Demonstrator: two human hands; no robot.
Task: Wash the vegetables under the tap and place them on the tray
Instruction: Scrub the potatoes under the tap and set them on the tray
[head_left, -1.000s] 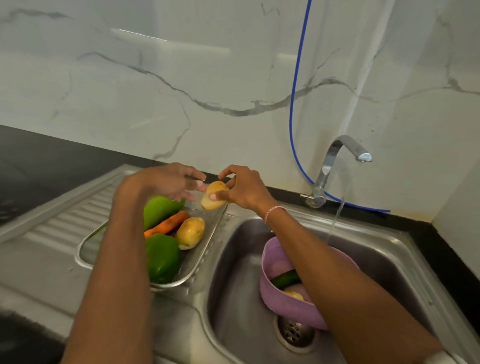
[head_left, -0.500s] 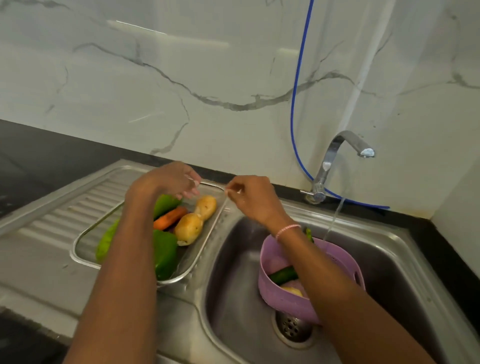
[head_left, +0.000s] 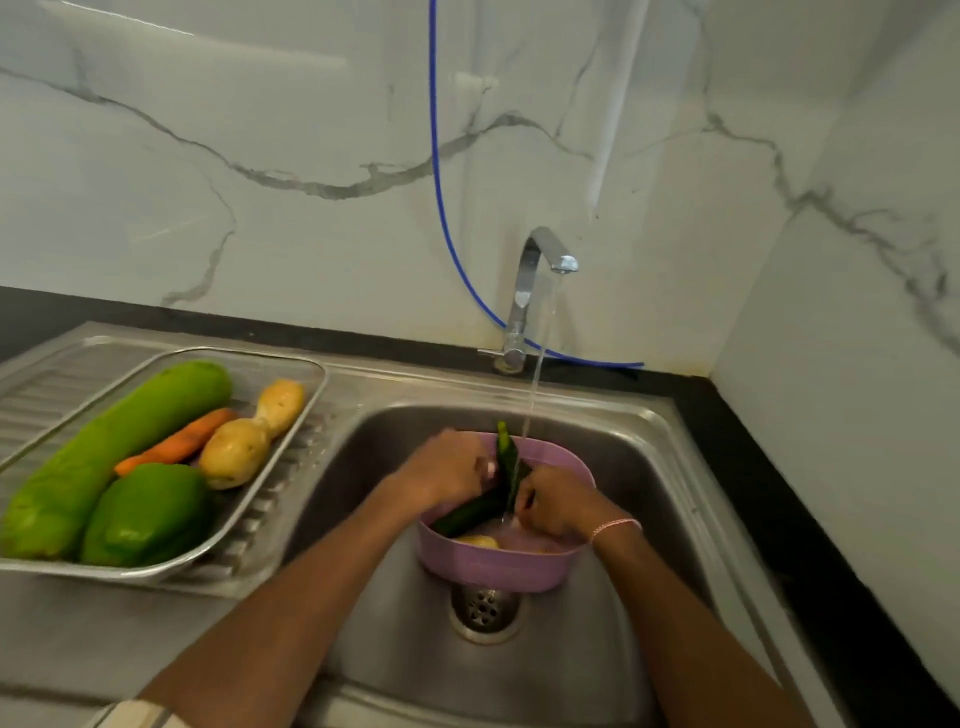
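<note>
I hold the cucumber (head_left: 506, 457) in both hands over the bowl (head_left: 498, 566). My left hand (head_left: 447, 467) curls on its upper part and my right hand (head_left: 556, 501) grips just below. The stream (head_left: 540, 364) falls just beyond my right fingers. My judgement: tilt the tip into the stream, rotate slowly and grip firmly, since wet skin slips. The tray (head_left: 323, 382) sits well left of my left hand.

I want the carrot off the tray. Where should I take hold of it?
Probably pinch the carrot at its thick far end, from above: that end lies bare beside the nearer potato, while the thin end is wedged between the gourd and the pepper.
</note>
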